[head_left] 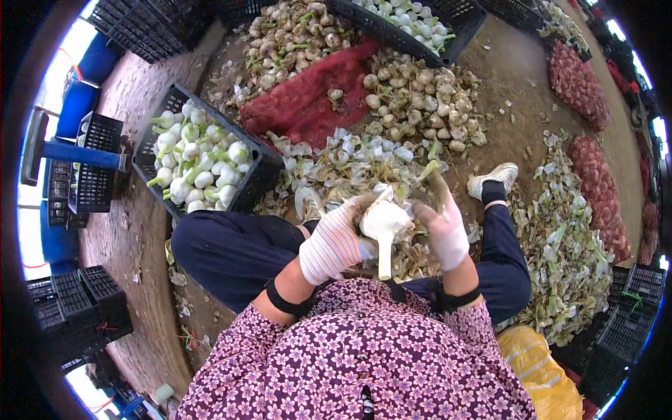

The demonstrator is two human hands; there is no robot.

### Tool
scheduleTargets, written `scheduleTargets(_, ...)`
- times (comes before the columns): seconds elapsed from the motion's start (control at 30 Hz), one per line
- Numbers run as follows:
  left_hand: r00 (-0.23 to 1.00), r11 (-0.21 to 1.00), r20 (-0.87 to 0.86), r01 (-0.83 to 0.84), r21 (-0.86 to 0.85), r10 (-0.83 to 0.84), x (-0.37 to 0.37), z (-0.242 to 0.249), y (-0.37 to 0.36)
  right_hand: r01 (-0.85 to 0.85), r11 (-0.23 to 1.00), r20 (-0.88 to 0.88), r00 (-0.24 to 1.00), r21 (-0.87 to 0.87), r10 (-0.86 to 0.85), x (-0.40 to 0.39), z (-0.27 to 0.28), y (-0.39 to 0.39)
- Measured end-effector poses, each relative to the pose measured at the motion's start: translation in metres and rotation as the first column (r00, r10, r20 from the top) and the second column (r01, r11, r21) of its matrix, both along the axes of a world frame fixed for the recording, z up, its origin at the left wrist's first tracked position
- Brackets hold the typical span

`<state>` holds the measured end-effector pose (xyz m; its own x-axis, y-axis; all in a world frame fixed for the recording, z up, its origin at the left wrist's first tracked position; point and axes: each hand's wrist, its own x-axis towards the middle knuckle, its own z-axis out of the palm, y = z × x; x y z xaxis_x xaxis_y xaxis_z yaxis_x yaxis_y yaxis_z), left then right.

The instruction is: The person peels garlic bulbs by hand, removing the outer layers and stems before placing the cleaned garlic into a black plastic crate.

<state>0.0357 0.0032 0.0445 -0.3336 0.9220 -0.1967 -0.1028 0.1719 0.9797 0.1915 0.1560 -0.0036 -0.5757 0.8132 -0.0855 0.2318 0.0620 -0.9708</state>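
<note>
A white garlic bulb (383,218), its cut stem pointing down toward my body, sits in the grip of my left hand (332,241). That hand wears a striped glove, with its fingers curled round the bulb's left side. Just right of the bulb is my right hand (446,231), in a pale glove with soiled fingers. Its thumb and fingers are spread apart, the thumb close to the bulb. A green-tipped stalk piece (428,169) overlaps the right fingertips in this view. Loose garlic skins (350,157) cover the ground below and beyond my hands.
A black crate (262,175) of white bulbs stands at my left knee. Unpeeled garlic (420,98) lies ahead beside a red mesh sack (315,98). Another crate (458,38) stands at the back. A skin heap (560,266) and filled red sacks (598,189) lie to my right.
</note>
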Motion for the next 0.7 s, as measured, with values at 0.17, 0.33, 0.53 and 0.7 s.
scheduleTargets(0.17, 0.907, 0.987, -0.421, 0.068, 0.147, 0.000, 0.000, -0.010, 0.007, -0.346, 0.764, -0.365, 0.918, -0.544, 0.156, -0.006, 0.060, -0.033)
scheduleTargets(0.33, 0.990, 0.997, -0.113, -0.079, 0.003, 0.078, 0.007, 0.024, 0.009, -0.325, 0.914, 0.072, 0.946, 0.245, 0.317, -0.013, 0.035, -0.036)
scheduleTargets(0.53, 0.894, 0.948, 0.318, -0.286, -0.137, 0.316, -0.007, 0.021, 0.007, -0.275, 0.857, -0.200, 0.958, -0.435, 0.205, -0.014, 0.049, -0.043)
scheduleTargets(0.7, 0.709, 0.923, 0.604, -0.362, -0.131, 0.364, -0.010, -0.002, 0.011, -0.223, 0.767, -0.285, 0.957, -0.602, 0.054, -0.018, 0.029, -0.043)
